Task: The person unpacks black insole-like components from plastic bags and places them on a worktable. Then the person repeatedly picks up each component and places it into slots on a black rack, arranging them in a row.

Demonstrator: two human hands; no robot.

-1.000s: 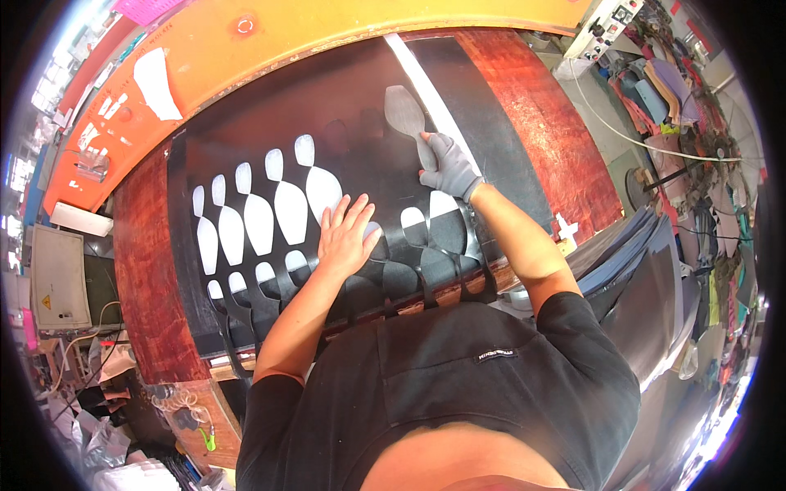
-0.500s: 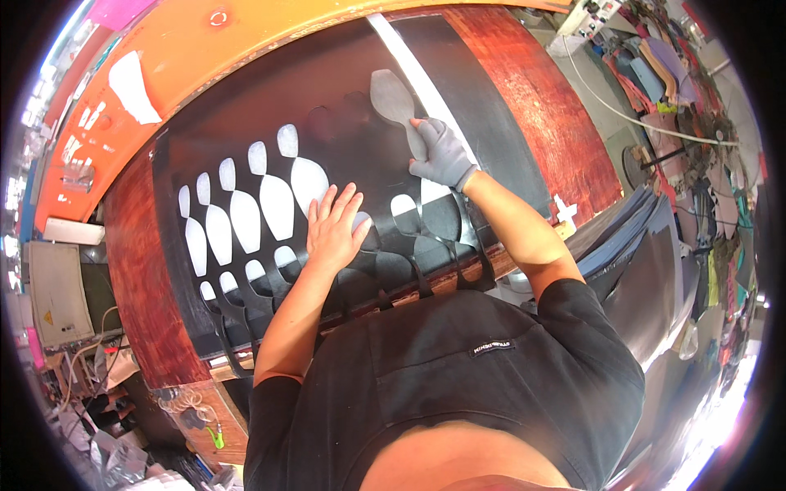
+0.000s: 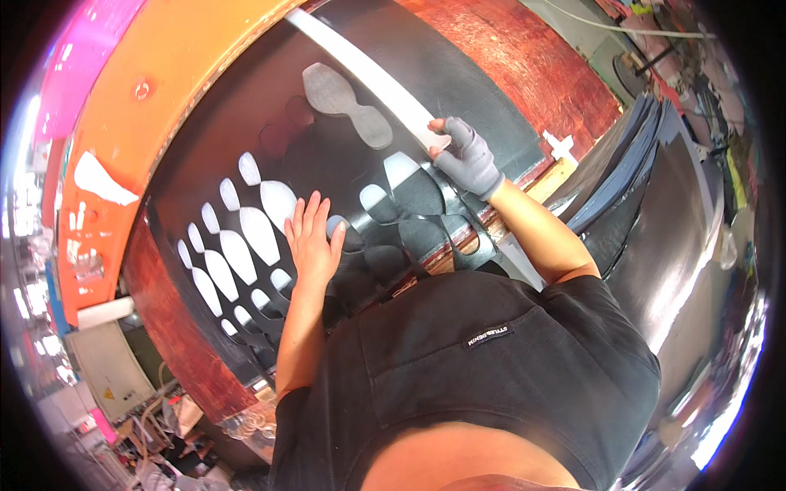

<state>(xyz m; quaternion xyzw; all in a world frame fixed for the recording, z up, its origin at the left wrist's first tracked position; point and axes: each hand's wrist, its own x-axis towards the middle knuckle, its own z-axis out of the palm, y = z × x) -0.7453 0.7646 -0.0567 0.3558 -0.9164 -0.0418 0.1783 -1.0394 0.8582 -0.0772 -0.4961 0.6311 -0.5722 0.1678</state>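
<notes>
A black sheet [image 3: 344, 176] lies on the table, with rows of white sole-shaped openings [image 3: 247, 229] in its left part. My bare left hand [image 3: 314, 250] lies over it with fingers stretched out, beside the last tall white opening. A grey sole-shaped piece [image 3: 348, 102] rests slantwise on the sheet's far part, touched by neither hand. My right hand [image 3: 471, 159], in a grey fingerless glove, hovers by the near end of a white strip [image 3: 368, 65]. Its thumb and fingers are bent and apart, and I see nothing held between them.
An orange machine beam [image 3: 164, 106] spans the far left. Reddish-brown table surface [image 3: 524, 57] borders the sheet. Dark cut-out loops [image 3: 471, 245] hang over the near edge. A stack of dark and blue sheets [image 3: 610, 180] drapes at the right.
My right hand has let go of the grey sole-shaped piece and moved right and nearer. The piece now lies more slanted. The whole view has turned; my left hand stays spread on the sheet.
</notes>
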